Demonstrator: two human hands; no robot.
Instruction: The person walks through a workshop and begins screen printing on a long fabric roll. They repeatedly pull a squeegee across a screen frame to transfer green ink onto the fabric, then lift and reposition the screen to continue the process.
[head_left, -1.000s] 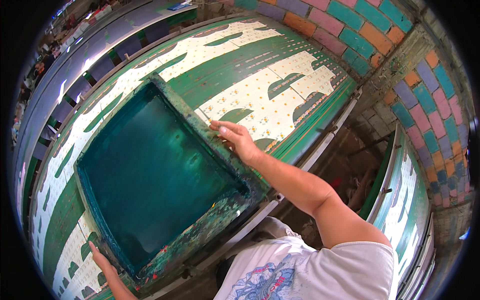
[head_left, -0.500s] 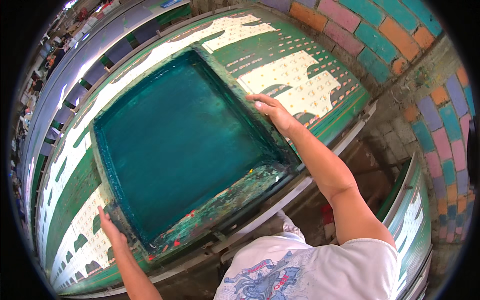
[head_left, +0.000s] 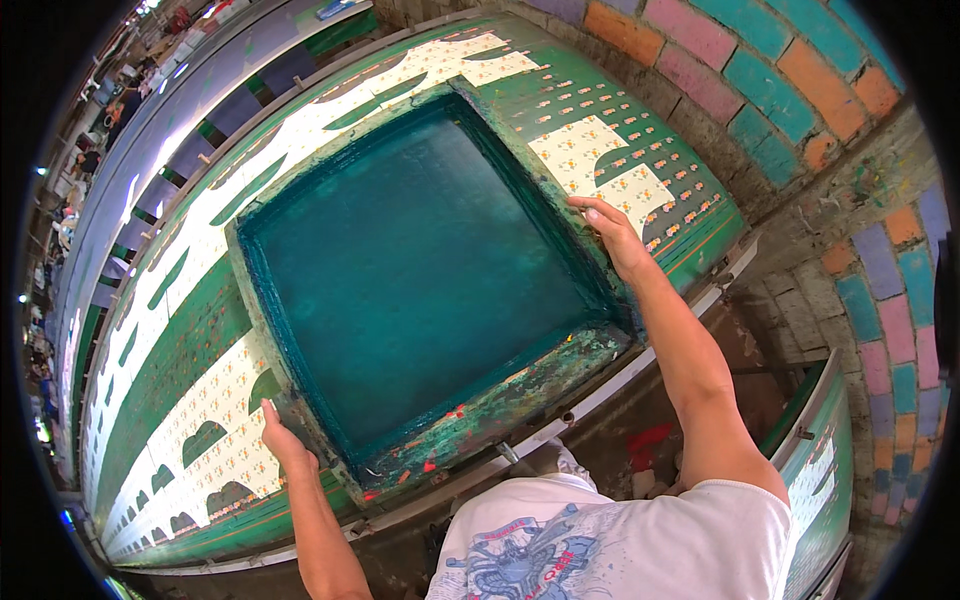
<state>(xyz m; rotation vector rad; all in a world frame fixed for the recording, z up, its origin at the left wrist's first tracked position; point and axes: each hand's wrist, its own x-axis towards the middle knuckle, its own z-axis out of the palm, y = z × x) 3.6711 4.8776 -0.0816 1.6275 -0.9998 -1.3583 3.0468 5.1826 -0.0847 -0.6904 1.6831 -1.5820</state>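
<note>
A large screen printing frame (head_left: pixel 505 402) lies tilted across the green printing table, its rim crusted with dried paint. Dark teal mesh (head_left: pixel 420 280) fills its middle. My left hand (head_left: pixel 288 442) grips the frame's left side near the lower corner, its fingers partly hidden by the rim. On the opposite side my right hand (head_left: pixel 618 240) holds the rim, thumb and fingers along the edge. White cut fabric pieces (head_left: pixel 235 435) with small orange floral prints lie flat left of the frame. Another printed white piece (head_left: pixel 580 160) shows partly beyond its right side.
The green table (head_left: pixel 190 340) has a metal rail (head_left: pixel 600 395) along its near edge. A long purple-grey table (head_left: pixel 215 110) runs at the far left. Painted block walls (head_left: pixel 740 80) stand close on the right. A second green panel with white pieces (head_left: pixel 815 480) stands at lower right.
Both hands have shifted the frame to the right along the table. More of the left fabric pieces shows now, and less of the piece on the right.
</note>
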